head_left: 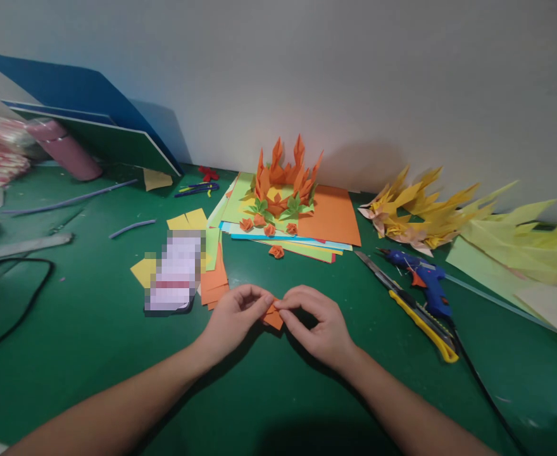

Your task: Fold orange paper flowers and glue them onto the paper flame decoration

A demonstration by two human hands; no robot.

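Note:
Both my hands meet low in the middle of the green table. My left hand and my right hand each pinch a small folded orange paper piece between fingertips and thumb, holding it just above the table surface. Most of the piece is hidden by my fingers. Behind it stands an orange paper flower with green leaves on a stack of coloured sheets, with small orange paper buds along its front edge.
A blue glue gun and a yellow utility knife lie to the right, with yellow paper flowers behind. Orange and yellow paper squares and a blurred phone lie to the left. Blue boards lean against the wall.

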